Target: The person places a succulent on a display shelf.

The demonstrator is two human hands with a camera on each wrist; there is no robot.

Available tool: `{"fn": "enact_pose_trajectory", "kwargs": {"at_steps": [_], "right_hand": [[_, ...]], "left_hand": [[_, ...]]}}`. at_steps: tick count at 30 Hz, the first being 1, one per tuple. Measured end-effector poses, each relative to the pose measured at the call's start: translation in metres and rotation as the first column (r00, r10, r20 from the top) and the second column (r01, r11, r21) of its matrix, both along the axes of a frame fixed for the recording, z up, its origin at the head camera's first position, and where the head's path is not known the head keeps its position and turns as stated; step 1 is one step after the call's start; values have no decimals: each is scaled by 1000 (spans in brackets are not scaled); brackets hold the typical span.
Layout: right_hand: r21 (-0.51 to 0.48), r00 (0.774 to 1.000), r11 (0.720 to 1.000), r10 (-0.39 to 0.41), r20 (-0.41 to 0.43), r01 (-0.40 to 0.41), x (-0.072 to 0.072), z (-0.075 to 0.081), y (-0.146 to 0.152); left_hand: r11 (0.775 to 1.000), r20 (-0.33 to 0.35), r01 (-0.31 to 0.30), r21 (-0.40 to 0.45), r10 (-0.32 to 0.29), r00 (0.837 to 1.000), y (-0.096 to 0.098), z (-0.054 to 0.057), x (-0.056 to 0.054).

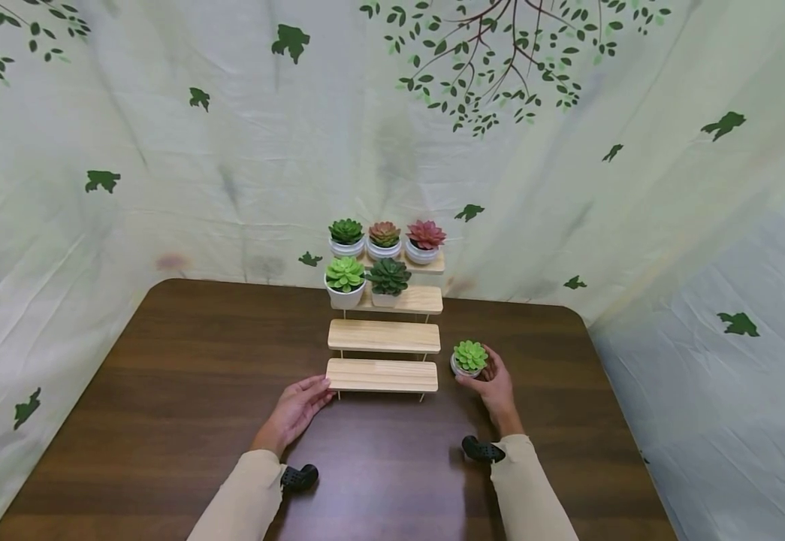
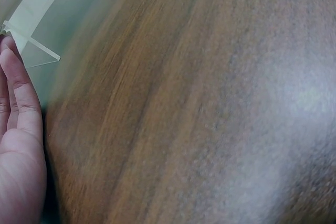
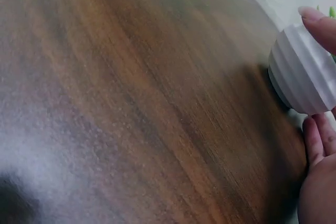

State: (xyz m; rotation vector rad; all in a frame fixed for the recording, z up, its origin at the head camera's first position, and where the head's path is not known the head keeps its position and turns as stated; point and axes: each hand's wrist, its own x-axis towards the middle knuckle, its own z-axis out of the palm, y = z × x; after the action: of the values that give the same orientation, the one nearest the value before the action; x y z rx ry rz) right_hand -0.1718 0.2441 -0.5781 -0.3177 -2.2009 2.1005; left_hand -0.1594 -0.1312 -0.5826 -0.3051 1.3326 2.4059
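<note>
- Head view: the right hand (image 1: 493, 385) is curled round a small potted succulent (image 1: 469, 357) standing on the table (image 1: 162, 391), just right of the wooden step shelf (image 1: 382, 374).
- Right wrist view shows the fingers (image 3: 318, 22) on the ribbed white pot (image 3: 303, 72) — it looks light, rigid and smooth, likely a bit slippery, so the pot wall is the place to hold, not the leaves.
- The left hand (image 1: 296, 409) lies flat, fingers straight, fingertips touching the lowest step's left end.
- Count: four steps — three pots on the top one, two on the second, one by the hand: six in all.
</note>
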Motion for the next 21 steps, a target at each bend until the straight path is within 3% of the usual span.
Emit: {"fn": "enact_pose_trajectory", "kwargs": {"at_steps": [5, 12, 21], "right_hand": [[26, 1000, 1000, -12, 11, 11, 0, -3, -3], [149, 999, 988, -47, 17, 44, 0, -10, -3], [143, 998, 988, -65, 24, 61, 3, -10, -4]], "left_hand": [[1000, 1, -1, -8, 1, 1000, -2, -1, 0], [1000, 9, -13, -14, 13, 1000, 0, -1, 1], [999, -6, -20, -34, 20, 1000, 0, 0, 2]]}}
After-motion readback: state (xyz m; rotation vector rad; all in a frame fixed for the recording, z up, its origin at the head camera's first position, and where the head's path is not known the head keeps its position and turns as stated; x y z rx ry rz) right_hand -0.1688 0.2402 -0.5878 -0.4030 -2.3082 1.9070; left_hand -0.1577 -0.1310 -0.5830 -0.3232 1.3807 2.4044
